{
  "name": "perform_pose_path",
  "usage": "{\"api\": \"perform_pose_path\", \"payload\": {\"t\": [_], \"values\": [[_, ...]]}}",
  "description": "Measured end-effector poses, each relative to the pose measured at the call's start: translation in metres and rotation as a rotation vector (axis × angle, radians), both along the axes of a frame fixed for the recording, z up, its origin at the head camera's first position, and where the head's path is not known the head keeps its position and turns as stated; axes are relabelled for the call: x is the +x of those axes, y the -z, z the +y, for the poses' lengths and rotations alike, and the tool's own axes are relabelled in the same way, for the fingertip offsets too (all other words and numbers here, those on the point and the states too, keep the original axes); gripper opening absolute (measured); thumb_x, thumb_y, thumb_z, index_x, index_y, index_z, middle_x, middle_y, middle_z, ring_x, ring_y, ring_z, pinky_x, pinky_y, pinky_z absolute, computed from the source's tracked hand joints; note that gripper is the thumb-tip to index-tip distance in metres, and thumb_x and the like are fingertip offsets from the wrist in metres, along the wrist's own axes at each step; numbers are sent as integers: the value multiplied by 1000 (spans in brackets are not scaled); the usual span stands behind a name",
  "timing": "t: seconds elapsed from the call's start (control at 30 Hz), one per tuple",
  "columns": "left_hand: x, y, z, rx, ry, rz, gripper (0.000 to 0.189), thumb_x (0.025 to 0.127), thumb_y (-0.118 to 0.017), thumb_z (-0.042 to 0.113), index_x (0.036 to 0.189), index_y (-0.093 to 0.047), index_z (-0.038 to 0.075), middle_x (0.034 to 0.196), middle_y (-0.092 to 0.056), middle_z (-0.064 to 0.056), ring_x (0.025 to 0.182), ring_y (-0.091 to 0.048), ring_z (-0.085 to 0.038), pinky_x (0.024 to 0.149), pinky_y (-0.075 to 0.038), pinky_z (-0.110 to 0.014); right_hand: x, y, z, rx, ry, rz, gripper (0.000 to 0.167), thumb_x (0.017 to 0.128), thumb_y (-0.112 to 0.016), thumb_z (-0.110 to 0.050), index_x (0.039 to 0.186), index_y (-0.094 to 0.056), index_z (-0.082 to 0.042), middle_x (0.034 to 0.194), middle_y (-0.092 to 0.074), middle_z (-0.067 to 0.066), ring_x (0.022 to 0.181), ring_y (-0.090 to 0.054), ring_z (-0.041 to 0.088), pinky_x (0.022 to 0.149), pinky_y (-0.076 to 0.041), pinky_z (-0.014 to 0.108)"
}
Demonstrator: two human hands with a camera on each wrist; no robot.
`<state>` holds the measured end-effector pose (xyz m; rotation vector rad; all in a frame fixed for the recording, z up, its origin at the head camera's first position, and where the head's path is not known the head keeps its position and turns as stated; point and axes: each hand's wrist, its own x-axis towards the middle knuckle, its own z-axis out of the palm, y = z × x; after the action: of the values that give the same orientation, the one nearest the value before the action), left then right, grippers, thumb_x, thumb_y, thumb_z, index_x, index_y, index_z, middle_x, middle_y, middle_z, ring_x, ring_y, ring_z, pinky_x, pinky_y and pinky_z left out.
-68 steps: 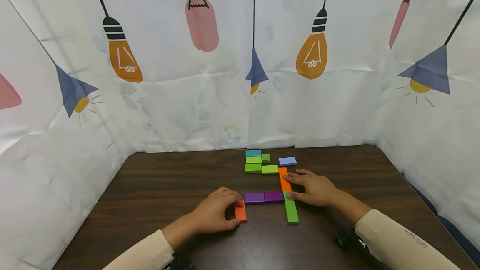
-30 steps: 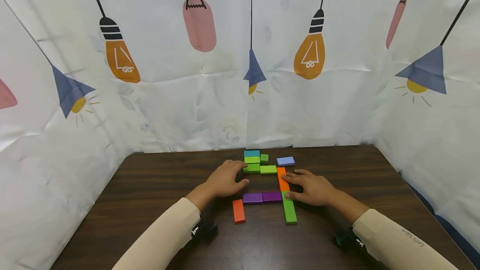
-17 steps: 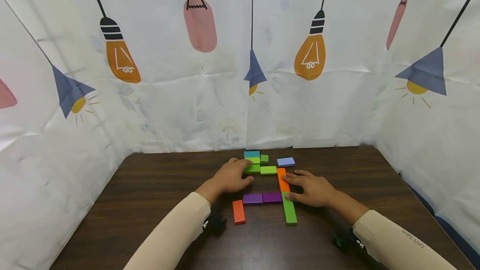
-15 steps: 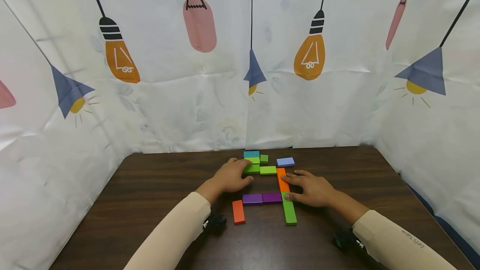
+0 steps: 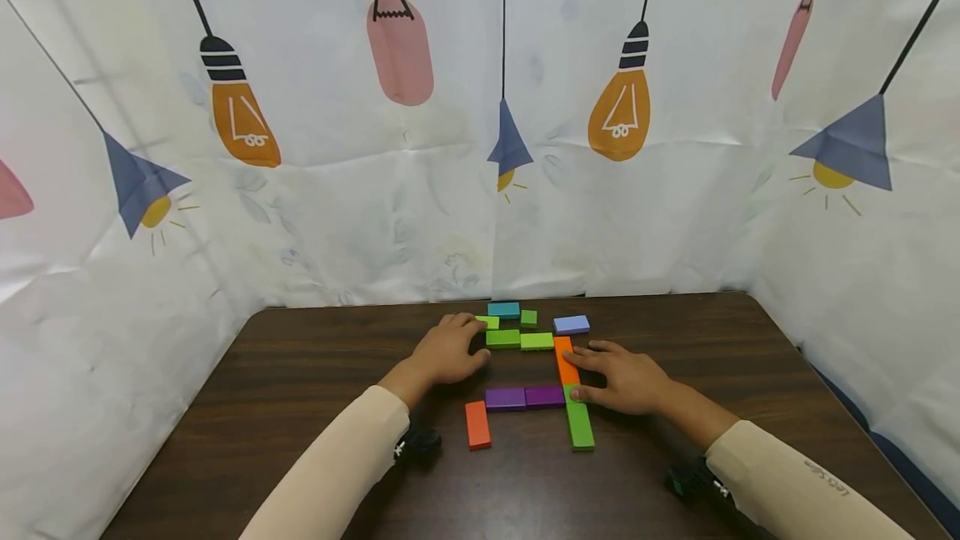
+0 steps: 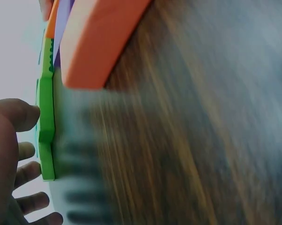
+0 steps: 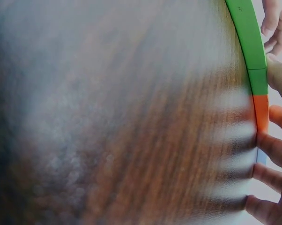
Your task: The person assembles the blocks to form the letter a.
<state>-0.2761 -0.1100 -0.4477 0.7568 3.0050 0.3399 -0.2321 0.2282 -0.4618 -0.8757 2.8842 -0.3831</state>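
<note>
My left hand (image 5: 444, 352) touches a light green block (image 5: 489, 322) with its fingertips, thumb held apart. That block lies just behind a green block (image 5: 502, 339) and juts out to its left. Beside the latter is another light green block (image 5: 537, 342). My right hand (image 5: 621, 377) rests its fingers on an orange block (image 5: 566, 359) and its thumb by a longer green block (image 5: 578, 423). Spread fingers show in the right wrist view beside the orange block (image 7: 260, 112). Two purple blocks (image 5: 524, 398) run left from there toward a red-orange block (image 5: 477, 425).
At the back lie a teal block (image 5: 503, 310), a small green block (image 5: 528, 318) and a periwinkle block (image 5: 572, 324). All stand on a dark wooden table (image 5: 315, 407). A white curtain printed with lamps hangs round its far side.
My left hand let go of the red-orange block, moved to the back blocks and has slid the light green block left, out of its row. My right hand has stayed in place.
</note>
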Motion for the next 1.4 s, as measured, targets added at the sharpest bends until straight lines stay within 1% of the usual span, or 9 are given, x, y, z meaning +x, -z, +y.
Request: {"api": "perform_pose_path", "payload": {"t": [0.17,0.33,0.43,0.57,0.7,0.83,1.03,1.13,1.4], "values": [[-2,0,-10,-19,-49,-7,58,101,-60,42,150,-54,12,149,-48,-12,138,-41,-35,107,-41,-56,1,0,0,-7,2,-3,76,94,-53,-73,153,-51,-26,154,-50,-1,145,-38,33,67,-54,43],[-4,1,-20,-36,-98,-9,56,101,-61,39,150,-54,12,146,-48,-13,137,-41,-34,104,-42,-56,1,1,0,-6,5,0,76,93,-52,-73,153,-51,-26,153,-50,-1,145,-38,33,68,-54,44],[-4,2,-24,-29,-126,1,52,101,-61,37,146,-58,12,144,-49,-13,136,-42,-34,103,-43,-56,1,1,0,-6,4,2,76,93,-53,-73,153,-51,-27,153,-50,-1,145,-38,33,67,-54,44],[-4,2,-28,1,-163,27,44,100,-64,38,136,-66,13,142,-53,-14,134,-47,-35,102,-45,-56,1,1,0,-12,2,0,75,94,-54,-72,154,-51,-26,154,-50,-1,145,-38,33,59,-49,36],[-4,2,-29,5,-173,46,40,97,-69,42,127,-68,15,141,-56,-12,131,-51,-34,101,-45,-56,0,1,0,-12,2,1,75,94,-54,-71,154,-50,-26,154,-50,-1,145,-38,33,55,-45,32],[-4,2,-30,14,-186,55,40,95,-72,44,123,-69,16,139,-57,-12,127,-53,-35,100,-46,-56,-1,1,1,-8,1,7,75,94,-54,-72,154,-50,-26,154,-50,-1,145,-38,33,59,-48,35],[-5,5,-30,4,-235,57,47,94,-72,45,130,-66,16,132,-61,-14,125,-53,-37,101,-44,-56,-1,1,1,-8,1,2,76,93,-53,-73,154,-51,-27,154,-50,-1,145,-38,33,61,-50,37],[-5,7,-29,-3,-250,58,45,95,-71,43,131,-65,16,128,-63,-12,122,-54,-36,99,-44,-55,-2,2,1,-3,0,3,76,93,-52,-73,154,-50,-27,154,-50,-2,145,-38,33,63,-51,39],[-2,8,-30,23,-254,80,40,94,-70,39,125,-67,13,122,-66,-10,117,-56,-35,96,-45,-53,-1,2,1,-8,-2,5,75,94,-53,-72,154,-51,-26,154,-50,-1,145,-38,34,72,-55,48]]}}
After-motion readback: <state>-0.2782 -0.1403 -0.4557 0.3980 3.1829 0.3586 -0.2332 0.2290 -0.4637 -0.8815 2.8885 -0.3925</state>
